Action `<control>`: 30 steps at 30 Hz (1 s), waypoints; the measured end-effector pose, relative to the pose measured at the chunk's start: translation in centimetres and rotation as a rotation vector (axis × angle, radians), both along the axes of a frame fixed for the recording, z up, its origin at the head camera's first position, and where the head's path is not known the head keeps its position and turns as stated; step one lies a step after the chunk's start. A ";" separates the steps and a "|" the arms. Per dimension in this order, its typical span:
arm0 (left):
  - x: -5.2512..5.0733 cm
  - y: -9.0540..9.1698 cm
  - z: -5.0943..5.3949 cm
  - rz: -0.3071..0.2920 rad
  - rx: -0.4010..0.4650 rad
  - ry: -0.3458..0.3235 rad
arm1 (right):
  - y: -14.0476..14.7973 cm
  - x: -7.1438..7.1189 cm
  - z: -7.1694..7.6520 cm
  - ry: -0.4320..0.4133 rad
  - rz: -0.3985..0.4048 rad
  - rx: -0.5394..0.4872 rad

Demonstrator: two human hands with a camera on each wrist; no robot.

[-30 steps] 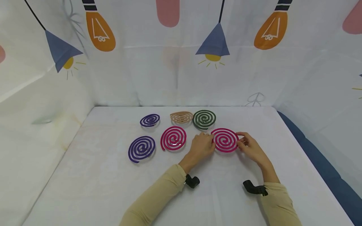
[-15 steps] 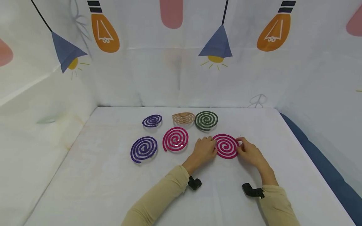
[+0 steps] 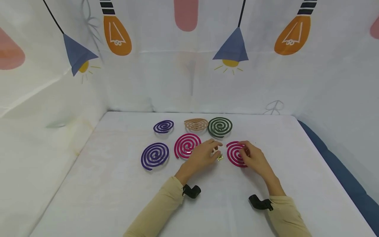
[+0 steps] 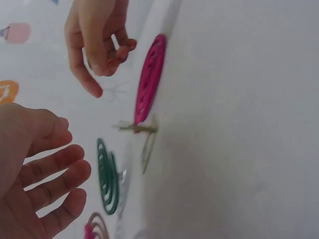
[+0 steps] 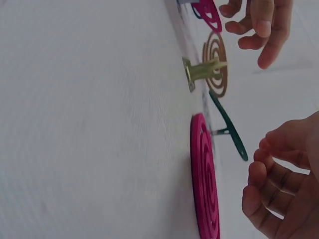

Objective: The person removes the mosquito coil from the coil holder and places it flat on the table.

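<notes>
A pink mosquito coil lies flat on the white table, partly covered in the head view by my right hand. In the right wrist view, that hand's loosely bent fingers hover apart from the coil. My left hand is held to the left, its fingers spread and holding nothing. Just beside its fingertips a small gold metal coil stand sits on the table, with an upright prong visible in the right wrist view. Behind the hands is a green mosquito coil, raised and tilted.
A second pink coil is left of the left hand, partly hidden by it. Farther left are a large purple coil and a smaller purple one. A tan coil adjoins the green one. A printed fabric wall closes the back.
Both hands held the pink coil earlier, and it came down toward the table's front. Both have let go. My left hand has moved left, and the gold stand now shows between the hands.
</notes>
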State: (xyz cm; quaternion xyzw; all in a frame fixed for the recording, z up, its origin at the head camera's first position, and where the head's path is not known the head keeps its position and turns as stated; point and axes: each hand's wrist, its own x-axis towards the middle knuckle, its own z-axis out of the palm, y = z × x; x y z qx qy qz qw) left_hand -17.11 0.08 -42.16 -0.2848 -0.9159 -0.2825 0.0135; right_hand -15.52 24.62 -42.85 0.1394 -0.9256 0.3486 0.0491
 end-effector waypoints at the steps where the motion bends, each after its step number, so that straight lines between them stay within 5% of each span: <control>1: -0.1 -0.5 0.3 0.004 0.014 -0.006 | -0.4 -0.1 0.2 0.005 0.008 0.001; 11: -1.0 -5.7 1.7 0.135 0.105 0.062 | -4.1 -0.8 0.7 0.018 0.089 -0.020; 22: -1.3 -10.1 1.6 0.310 0.125 -0.037 | -7.8 -1.3 1.2 -0.039 0.160 -0.129; 25: -1.5 -10.6 1.6 0.336 0.116 -0.058 | -8.8 -1.3 1.3 -0.073 0.180 -0.159; 30: -1.8 -11.1 1.4 0.367 0.055 -0.103 | -10.2 -1.2 1.5 -0.250 0.213 -0.237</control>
